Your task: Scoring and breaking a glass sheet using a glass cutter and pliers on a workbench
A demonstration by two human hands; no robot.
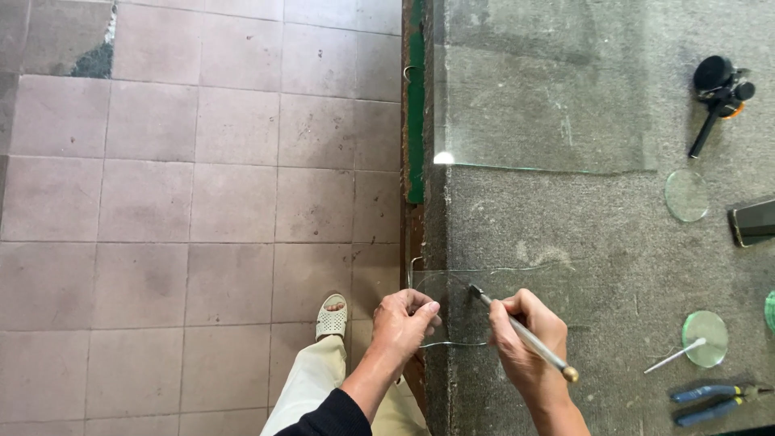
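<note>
My left hand [408,321] pinches the near-left edge of a small glass piece [452,311] at the worktop [597,242] edge, lower centre of frame. My right hand [525,335], closed on a glass cutter [521,331], sits just right; its tip touches the glass, shaft slanting lower right.

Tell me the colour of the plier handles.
Blue handles, seen in the head view.
</note>
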